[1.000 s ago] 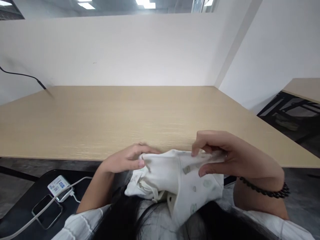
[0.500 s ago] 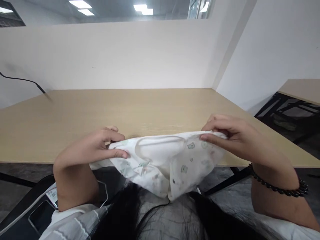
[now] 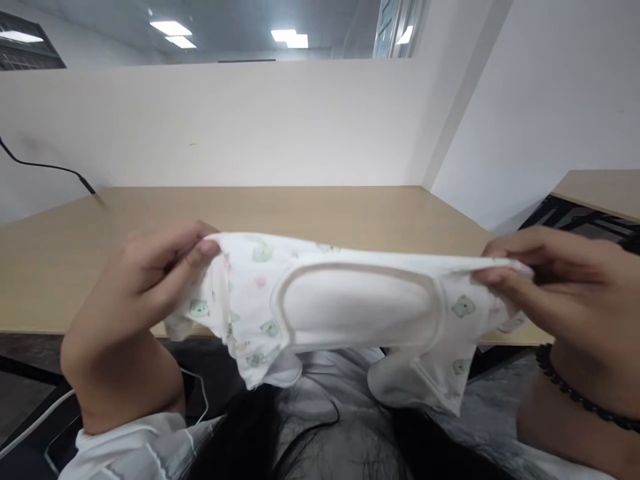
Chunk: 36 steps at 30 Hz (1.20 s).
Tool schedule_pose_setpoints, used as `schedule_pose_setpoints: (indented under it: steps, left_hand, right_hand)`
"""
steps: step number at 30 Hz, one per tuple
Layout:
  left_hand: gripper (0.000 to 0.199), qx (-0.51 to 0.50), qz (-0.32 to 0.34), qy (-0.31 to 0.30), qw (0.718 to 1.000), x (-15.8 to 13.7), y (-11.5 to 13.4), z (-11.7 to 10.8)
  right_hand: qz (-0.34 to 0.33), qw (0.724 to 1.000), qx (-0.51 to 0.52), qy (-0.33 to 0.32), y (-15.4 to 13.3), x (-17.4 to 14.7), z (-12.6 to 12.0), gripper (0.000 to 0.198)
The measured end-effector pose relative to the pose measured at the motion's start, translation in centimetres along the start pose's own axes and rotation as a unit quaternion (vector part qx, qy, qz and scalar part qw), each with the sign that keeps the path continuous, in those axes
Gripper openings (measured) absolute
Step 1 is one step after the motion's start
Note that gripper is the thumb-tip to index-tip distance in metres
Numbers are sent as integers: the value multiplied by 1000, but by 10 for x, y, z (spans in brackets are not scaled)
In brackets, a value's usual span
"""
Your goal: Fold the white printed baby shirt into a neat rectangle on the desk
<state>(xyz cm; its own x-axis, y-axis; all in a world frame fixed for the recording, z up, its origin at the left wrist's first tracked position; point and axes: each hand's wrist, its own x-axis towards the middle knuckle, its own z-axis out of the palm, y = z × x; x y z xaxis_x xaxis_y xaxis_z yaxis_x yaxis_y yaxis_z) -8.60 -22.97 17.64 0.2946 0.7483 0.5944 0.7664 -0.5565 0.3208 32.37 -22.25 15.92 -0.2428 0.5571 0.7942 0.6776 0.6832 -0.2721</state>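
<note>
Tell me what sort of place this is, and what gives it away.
Probably an office or workroom, though no sign confirms it: a wood-toned table stands before a white partition, ceiling lights show above it, and a second table is at right.

at the left of the frame, the left hand (image 3: 145, 280) pinches one end of a white cloth garment (image 3: 360, 303) printed with small green animal faces; at the right, the right hand (image 3: 565, 287) grips the other end, so its top edge runs taut across the middle. a black beaded bracelet (image 3: 575, 397) circles the right wrist. behind lies a pale wooden bench (image 3: 350, 207) against a white wall (image 3: 300, 127). a black cable (image 3: 45, 165) hangs at the left edge, a white cord (image 3: 37, 425) at lower left.
</note>
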Motion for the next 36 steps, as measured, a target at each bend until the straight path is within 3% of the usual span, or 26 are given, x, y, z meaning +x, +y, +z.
schedule_pose_setpoints:
  steps: [2, 4, 6, 9, 11, 13, 15, 18, 21, 26, 28, 30, 31, 33, 36]
  left_hand:
    - [30, 59, -7, 25, 998, 22, -4, -2]
    - [33, 110, -42, -22, 993, 54, -23, 7]
    - [35, 137, -97, -96, 981, 88, -56, 31]
    - [42, 151, -142, -174, 963, 122, -120, 84]
    - [49, 174, -181, -242, 937, 128, -157, 116]
    - [55, 170, -206, -328, 906, 123, -185, 134]
    - [56, 158, -213, -361, 894, 113, -205, 137]
    - [56, 146, -224, -390, 881, 100, -225, 122]
    - [49, 155, -239, -409, 867, 93, -239, 108]
    - [43, 224, -263, -362, 866, 98, -237, 106]
    - [49, 262, -259, -316, 874, 104, -221, 112]
    - [54, 267, -226, -273, 896, 110, -196, 123]
    - [55, 245, -190, -255, 916, 112, -181, 131]
    - [51, 159, -113, -276, 941, 112, -150, 148]
    - [46, 66, -49, -347, 934, 106, -118, 172]
  right_hand:
    - [31, 1000, 1, -1, 4, 22, 5, 24]
    - [61, 995, -8, -77, 18, 52, 22, 32]
    - [85, 981, -14, -172, 46, 79, 51, 37]
    - [128, 935, 9, -332, 100, 97, 107, 39]
    - [192, 890, 51, -411, 136, 92, 138, 40]
    - [241, 851, 99, -456, 164, 80, 154, 43]
    - [253, 838, 113, -471, 186, 68, 155, 47]
    - [256, 824, 120, -491, 207, 57, 143, 47]
    - [255, 851, 31, -458, 216, 54, 136, 38]
    - [251, 898, -95, -349, 195, 61, 150, 23]
    - [223, 914, -95, -325, 171, 67, 160, 25]
    - [164, 924, -52, -341, 141, 71, 171, 29]
    - [134, 915, -26, -380, 126, 72, 177, 32]
    - [107, 875, -29, -472, 101, 69, 188, 35]
    - [103, 842, -58, -527, 83, 60, 199, 32]
